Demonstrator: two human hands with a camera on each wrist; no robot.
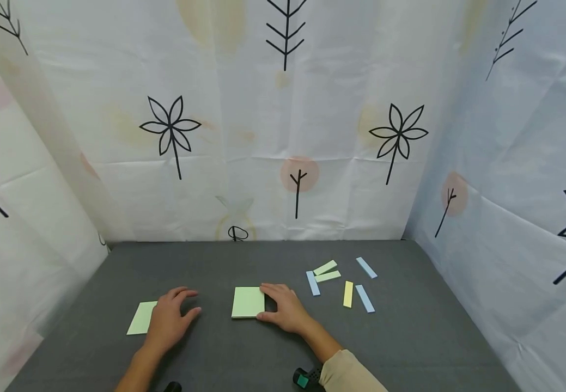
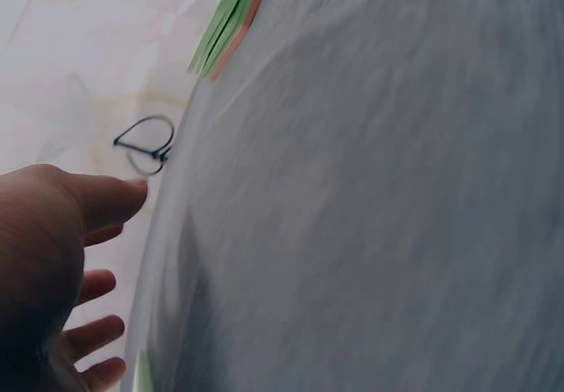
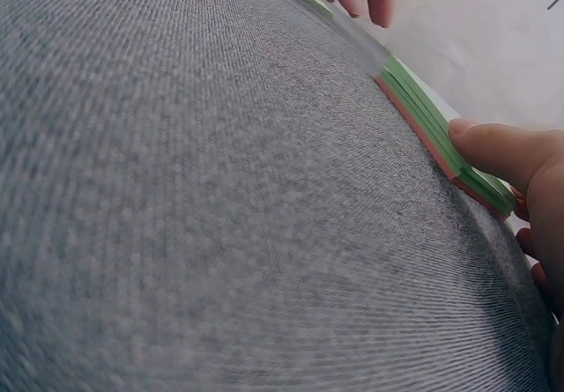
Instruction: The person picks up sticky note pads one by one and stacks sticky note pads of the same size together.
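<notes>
A stack of square light green paper [image 1: 247, 302], with a reddish layer at its bottom in the right wrist view, lies mid-table. My right hand [image 1: 286, 309] holds it at the right side, thumb on the near corner and fingertips at the far corner. In the right wrist view the thumb [image 3: 493, 150] rests against the green layers. To the left, another light green sheet [image 1: 139, 320] lies partly hidden behind my left hand [image 1: 169, 318]. That hand's fingers are spread apart with nothing between them. Whether it touches the sheet I cannot tell.
Right of the stack lie several paper strips: green strips [image 1: 328, 276], blue strips [image 1: 365, 299] and a yellow strip [image 1: 348, 294]. The grey tabletop [image 1: 214, 354] meets patterned white cloth walls [image 1: 243, 125] at the back and sides.
</notes>
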